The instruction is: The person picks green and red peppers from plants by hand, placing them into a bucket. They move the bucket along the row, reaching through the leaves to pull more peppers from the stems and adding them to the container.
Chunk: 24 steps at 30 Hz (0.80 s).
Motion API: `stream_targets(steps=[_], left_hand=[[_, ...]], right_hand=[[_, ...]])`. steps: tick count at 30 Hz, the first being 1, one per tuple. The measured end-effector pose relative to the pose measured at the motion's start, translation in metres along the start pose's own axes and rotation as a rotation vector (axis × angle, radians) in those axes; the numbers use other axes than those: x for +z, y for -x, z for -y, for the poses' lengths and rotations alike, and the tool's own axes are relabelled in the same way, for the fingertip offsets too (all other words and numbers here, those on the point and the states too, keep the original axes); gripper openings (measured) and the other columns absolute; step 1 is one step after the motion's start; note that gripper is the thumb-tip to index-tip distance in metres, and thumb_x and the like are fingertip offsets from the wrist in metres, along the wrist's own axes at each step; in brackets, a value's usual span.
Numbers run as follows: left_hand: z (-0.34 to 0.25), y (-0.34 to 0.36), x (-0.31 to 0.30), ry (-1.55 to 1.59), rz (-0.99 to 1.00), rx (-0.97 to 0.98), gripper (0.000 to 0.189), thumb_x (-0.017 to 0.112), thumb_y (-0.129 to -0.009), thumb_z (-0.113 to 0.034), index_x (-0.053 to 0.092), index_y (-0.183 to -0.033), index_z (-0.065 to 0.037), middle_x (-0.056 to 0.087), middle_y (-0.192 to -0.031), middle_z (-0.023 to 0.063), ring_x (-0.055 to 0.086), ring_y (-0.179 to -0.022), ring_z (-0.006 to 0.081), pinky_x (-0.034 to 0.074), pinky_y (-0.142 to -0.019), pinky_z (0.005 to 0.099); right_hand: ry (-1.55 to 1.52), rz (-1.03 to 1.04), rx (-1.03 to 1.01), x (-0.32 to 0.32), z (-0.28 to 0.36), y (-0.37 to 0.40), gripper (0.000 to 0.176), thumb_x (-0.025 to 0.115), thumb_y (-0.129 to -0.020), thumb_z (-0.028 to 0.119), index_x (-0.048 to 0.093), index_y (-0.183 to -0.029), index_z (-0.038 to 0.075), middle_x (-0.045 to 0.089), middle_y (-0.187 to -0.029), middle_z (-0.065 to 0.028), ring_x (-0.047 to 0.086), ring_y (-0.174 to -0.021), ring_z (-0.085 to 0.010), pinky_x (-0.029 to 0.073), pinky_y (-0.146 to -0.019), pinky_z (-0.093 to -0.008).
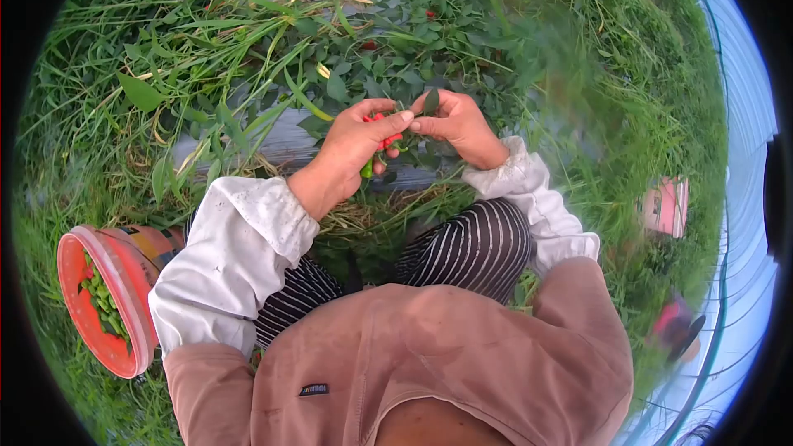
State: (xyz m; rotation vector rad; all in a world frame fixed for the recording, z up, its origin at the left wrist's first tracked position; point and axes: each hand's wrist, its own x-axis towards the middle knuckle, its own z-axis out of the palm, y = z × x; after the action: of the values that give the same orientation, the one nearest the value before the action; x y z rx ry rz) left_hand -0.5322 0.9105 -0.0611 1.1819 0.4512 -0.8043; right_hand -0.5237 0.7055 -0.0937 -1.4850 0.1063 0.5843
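My left hand (351, 144) is closed round several red chili peppers (390, 141), and a green chili pepper (368, 168) hangs below its fingers. Thumb and fingertips of my right hand (467, 130) are pinched together at a leafy pepper stem (431, 102), close against the left thumb. What exactly lies between the right fingertips is too small to make out. Both hands are over a low pepper plant (413, 49) with dark green leaves and a few red peppers on it.
A red bucket (142, 314) at my left, tilted in view, holds many green chili peppers (105, 306) and some red ones. Tall grass (215, 49) grows around silvery ground sheeting (285, 136). At right are a pink bucket (666, 206), a blurred pink-and-dark shape and bluish plastic sheeting (747, 116).
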Motion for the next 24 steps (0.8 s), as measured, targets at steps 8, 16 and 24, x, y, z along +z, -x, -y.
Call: stream_targets(steps=[8,16,24], left_hand=[[-0.004,0.001,-0.006,0.091,0.093,0.015,0.012,0.067,-0.085,-0.013,0.062,-0.093,-0.006,0.061,-0.077,0.002,0.056,-0.062,0.0101,0.037,-0.042,0.0232],[-0.004,0.006,-0.004,0.069,0.27,-0.024,0.011,0.065,-0.08,-0.003,0.061,-0.091,-0.005,0.062,-0.077,0.0031,0.057,-0.06,0.0081,0.038,-0.039,0.0217],[-0.003,0.002,-0.007,0.055,0.258,-0.04,0.014,0.063,-0.079,0.0,0.06,-0.092,-0.005,0.065,-0.082,0.0066,0.058,-0.06,0.009,0.037,-0.038,0.0196]], right_hand=[[0.19,-0.456,-0.031,-0.072,-0.061,-0.1,0.045,0.052,-0.094,0.02,0.049,-0.133,-0.001,0.063,-0.118,-0.0139,0.062,-0.104,-0.0259,0.05,-0.086,-0.0352],[1.206,-0.318,-0.21,-0.126,-0.126,-0.183,0.05,0.06,-0.078,0.017,0.057,-0.127,0.011,0.065,-0.105,-0.0225,0.065,-0.087,-0.0415,0.052,-0.077,-0.0455],[1.215,-0.34,-0.347,-0.136,-0.147,-0.191,0.034,0.054,-0.081,0.027,0.064,-0.105,0.004,0.066,-0.098,-0.0209,0.066,-0.082,-0.0382,0.053,-0.076,-0.0419]])
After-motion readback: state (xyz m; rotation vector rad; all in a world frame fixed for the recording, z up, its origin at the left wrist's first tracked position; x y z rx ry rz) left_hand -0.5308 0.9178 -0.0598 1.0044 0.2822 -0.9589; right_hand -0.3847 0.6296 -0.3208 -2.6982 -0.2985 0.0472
